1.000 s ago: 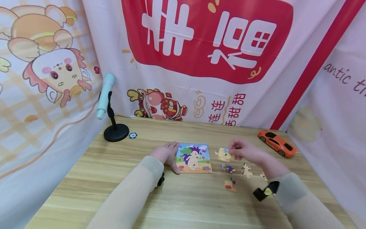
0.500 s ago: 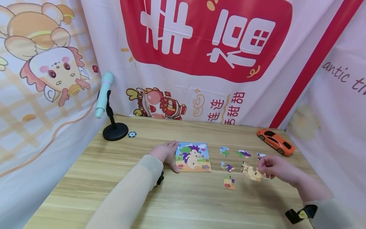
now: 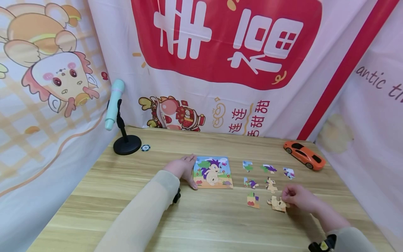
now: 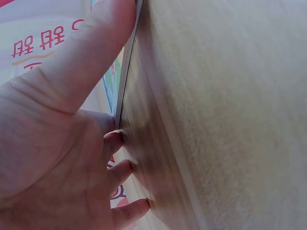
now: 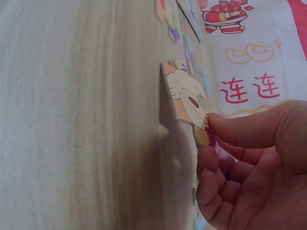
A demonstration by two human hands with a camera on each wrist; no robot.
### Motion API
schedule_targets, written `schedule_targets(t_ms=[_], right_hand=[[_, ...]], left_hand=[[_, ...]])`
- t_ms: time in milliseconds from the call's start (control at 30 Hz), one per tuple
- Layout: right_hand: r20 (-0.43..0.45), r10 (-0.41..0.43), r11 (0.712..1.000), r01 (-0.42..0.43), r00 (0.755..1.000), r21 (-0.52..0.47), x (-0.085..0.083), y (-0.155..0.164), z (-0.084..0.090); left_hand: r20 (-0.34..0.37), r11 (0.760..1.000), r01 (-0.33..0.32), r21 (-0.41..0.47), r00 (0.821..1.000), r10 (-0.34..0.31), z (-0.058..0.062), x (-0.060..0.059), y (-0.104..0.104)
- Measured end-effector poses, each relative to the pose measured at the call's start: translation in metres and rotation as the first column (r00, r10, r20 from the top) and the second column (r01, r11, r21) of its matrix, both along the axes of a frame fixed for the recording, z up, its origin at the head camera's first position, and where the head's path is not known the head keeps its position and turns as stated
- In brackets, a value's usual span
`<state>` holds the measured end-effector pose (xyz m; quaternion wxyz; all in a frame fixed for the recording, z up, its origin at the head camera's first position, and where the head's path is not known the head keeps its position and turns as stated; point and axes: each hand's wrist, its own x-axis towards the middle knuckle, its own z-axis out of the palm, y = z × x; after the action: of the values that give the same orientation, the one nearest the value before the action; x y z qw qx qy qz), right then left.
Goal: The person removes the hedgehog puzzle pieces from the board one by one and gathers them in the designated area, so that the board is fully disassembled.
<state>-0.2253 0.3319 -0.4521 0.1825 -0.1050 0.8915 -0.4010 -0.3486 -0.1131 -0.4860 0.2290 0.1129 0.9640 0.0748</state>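
My left hand (image 3: 185, 170) rests along the left edge of a square picture board (image 3: 212, 175) showing a purple-spined hedgehog. In the left wrist view, its thumb (image 4: 103, 43) touches the board's thin edge, and the other fingertips reach the tabletop. Thumb and fingers of my right hand (image 3: 299, 197) pinch a cream-and-tan puzzle piece (image 3: 277, 204) at its right side. In the right wrist view, that puzzle piece (image 5: 184, 96) is tilted just above the wood. A red-apple puzzle piece (image 3: 253, 201) lies left of it, and a cream puzzle piece (image 3: 271, 185) lies just beyond it.
More puzzle pieces lie behind: a green-and-blue piece (image 3: 247, 166), a purple-and-green piece (image 3: 268, 168) and a blue-edged piece (image 3: 289, 172). An orange toy car (image 3: 304, 155) stands back right. A mint microphone (image 3: 114, 105) on a black stand (image 3: 127, 144) and a chip (image 3: 145, 148) are back left.
My right hand has carried the cream-and-tan puzzle piece from beside the board, first rightward, then nearer to me, below the other pieces. My left hand stays at the board.
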Motion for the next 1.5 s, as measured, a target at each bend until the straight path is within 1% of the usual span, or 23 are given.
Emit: schedule_targets(t_ms=[133, 233, 300, 367, 467, 567, 700, 800, 933, 1000, 1067, 1133, 1233, 1367, 1500], right_hand=[[0.004, -0.054, 0.998, 0.054, 0.999, 0.034, -0.001, -0.001, -0.006], [0.024, -0.107, 0.993, 0.105, 0.994, 0.058, -0.001, -0.004, -0.010], [0.021, -0.132, 0.989, 0.131, 0.991, 0.072, -0.001, -0.005, -0.012], [0.016, -0.160, 0.984, 0.158, 0.987, 0.083, -0.001, -0.007, -0.011], [-0.014, -0.164, 0.983, 0.164, 0.986, 0.079, -0.005, -0.010, -0.006], [-0.056, -0.117, 0.991, 0.120, 0.992, 0.054, -0.013, -0.016, 0.008], [-0.126, -0.034, 0.999, 0.036, 0.991, 0.020, -0.031, -0.031, 0.036], [-0.174, 0.005, 1.000, -0.001, 0.985, 0.023, -0.045, -0.048, 0.059], [-0.244, 0.045, 0.997, -0.029, 0.969, 0.069, -0.061, -0.074, 0.086], [-0.265, 0.057, 0.996, -0.038, 0.963, 0.075, -0.068, -0.089, 0.095], [-0.273, 0.069, 0.997, -0.054, 0.960, 0.063, -0.073, -0.104, 0.100], [-0.271, 0.080, 0.996, -0.069, 0.959, 0.048, -0.078, -0.119, 0.101], [-0.259, 0.110, 0.994, -0.104, 0.959, 0.034, -0.085, -0.140, 0.095], [-0.227, 0.142, 0.990, -0.138, 0.963, 0.035, -0.091, -0.163, 0.075], [-0.188, 0.145, 0.988, -0.133, 0.971, 0.076, -0.094, -0.181, 0.050]], left_hand=[[0.006, 1.000, -0.003, -0.001, 1.000, 0.003, 0.004, 0.003, 0.001], [0.013, 1.000, -0.009, 0.006, 1.000, 0.009, 0.007, 0.004, 0.001], [0.016, 1.000, -0.007, 0.006, 1.000, 0.006, 0.009, 0.005, 0.001], [0.019, 1.000, -0.004, 0.007, 1.000, 0.004, 0.010, 0.007, 0.001], [0.022, 1.000, -0.002, 0.002, 1.000, 0.002, 0.013, 0.008, 0.001], [0.024, 1.000, -0.012, 0.007, 1.000, 0.012, 0.015, 0.010, 0.001], [0.022, 1.000, -0.011, 0.013, 1.000, 0.010, 0.016, 0.012, 0.000], [0.020, 1.000, -0.010, 0.024, 1.000, 0.010, 0.017, 0.013, 0.000], [0.027, 1.000, -0.010, 0.019, 1.000, 0.009, 0.017, 0.014, 0.000], [0.028, 1.000, -0.011, 0.012, 1.000, 0.010, 0.017, 0.014, 0.000], [0.028, 1.000, -0.010, -0.001, 1.000, 0.010, 0.015, 0.013, 0.000], [0.029, 1.000, -0.009, -0.009, 1.000, 0.009, 0.014, 0.012, 0.000], [0.025, 1.000, 0.001, -0.008, 1.000, -0.001, 0.010, 0.010, 0.000], [0.023, 1.000, 0.007, 0.004, 1.000, -0.007, 0.008, 0.008, 0.000], [0.024, 1.000, -0.002, 0.012, 1.000, 0.001, 0.013, 0.010, 0.002]])
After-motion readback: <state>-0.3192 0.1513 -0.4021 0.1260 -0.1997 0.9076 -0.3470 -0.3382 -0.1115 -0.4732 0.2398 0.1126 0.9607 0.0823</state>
